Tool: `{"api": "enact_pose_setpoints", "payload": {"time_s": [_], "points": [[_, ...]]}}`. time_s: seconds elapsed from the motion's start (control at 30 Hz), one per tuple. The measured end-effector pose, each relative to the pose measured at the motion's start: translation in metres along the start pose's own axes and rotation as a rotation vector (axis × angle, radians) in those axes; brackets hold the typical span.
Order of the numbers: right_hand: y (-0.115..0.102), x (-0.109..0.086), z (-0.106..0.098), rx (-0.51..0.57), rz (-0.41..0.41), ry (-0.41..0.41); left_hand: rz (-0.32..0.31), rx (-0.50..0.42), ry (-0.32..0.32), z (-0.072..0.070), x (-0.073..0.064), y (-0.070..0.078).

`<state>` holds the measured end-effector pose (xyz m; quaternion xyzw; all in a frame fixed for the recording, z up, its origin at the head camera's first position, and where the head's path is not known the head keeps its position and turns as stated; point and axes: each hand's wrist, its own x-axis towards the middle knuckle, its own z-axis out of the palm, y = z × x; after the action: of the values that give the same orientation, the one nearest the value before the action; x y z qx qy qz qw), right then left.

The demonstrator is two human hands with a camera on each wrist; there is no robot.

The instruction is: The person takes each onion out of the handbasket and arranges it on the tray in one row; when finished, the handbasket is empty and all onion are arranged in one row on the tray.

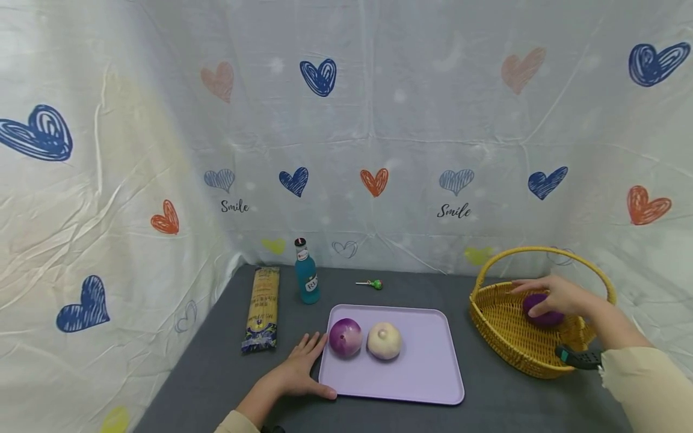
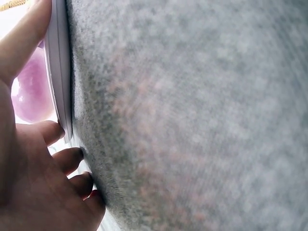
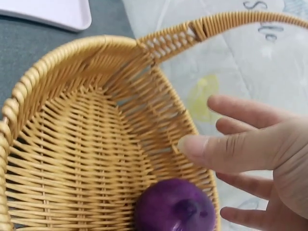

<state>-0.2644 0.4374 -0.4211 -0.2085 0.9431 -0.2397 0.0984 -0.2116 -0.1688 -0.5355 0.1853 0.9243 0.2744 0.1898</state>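
At the left edge of a lilac tray [image 1: 411, 379], my left hand [image 1: 298, 367] has its fingers spread, the thumb at the near corner. In the left wrist view, the thumb and index fingertip lie against the tray's rim [image 2: 58, 72]. On the tray sit a purple onion [image 1: 345, 338] and, beside it, a round white bulb [image 1: 384, 341]. My right hand [image 1: 560, 297] reaches over a yellow wicker basket [image 1: 503, 337] with fingers extended. Inside the basket lies a shiny dark purple round vegetable [image 3: 174, 204]; the right wrist view shows the fingers apart from it.
Behind the left hand lies a packet of noodles [image 1: 262, 310], with a blue bottle [image 1: 307, 273] standing upright near it. A green lollipop [image 1: 373, 284] lies behind the tray. The basket's handle [image 1: 541, 249] arches above its opening. A heart-print curtain [image 1: 373, 120] hangs along the back.
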Motion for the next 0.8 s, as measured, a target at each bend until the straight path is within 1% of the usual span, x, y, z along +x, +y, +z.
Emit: {"api": "enact_pose_setpoints", "payload": {"time_s": [0.13, 0.3, 0.37, 0.47, 0.53, 0.63, 0.8], "points": [[0.007, -0.002, 0.003, -0.02, 0.028, 0.001, 0.002, 0.015, -0.004, 0.0, 0.0, 0.001], [0.016, -0.005, 0.005, 0.002, 0.089, 0.01, -0.006, 0.018, -0.01, 0.001, 0.002, -0.002], [0.02, -0.004, 0.007, 0.006, 0.095, 0.018, -0.012, 0.017, -0.011, 0.001, 0.003, -0.002], [0.026, -0.002, 0.01, -0.019, 0.099, 0.026, -0.016, 0.011, -0.014, 0.0, 0.003, -0.001], [0.029, -0.001, 0.011, -0.024, 0.104, 0.017, -0.015, 0.009, -0.015, 0.0, 0.003, 0.0], [0.033, 0.001, 0.013, -0.019, 0.135, -0.007, -0.011, 0.011, -0.016, 0.0, 0.003, 0.0], [0.035, 0.003, 0.018, 0.045, 0.196, -0.059, -0.017, 0.005, -0.016, 0.0, 0.002, 0.0]]}}
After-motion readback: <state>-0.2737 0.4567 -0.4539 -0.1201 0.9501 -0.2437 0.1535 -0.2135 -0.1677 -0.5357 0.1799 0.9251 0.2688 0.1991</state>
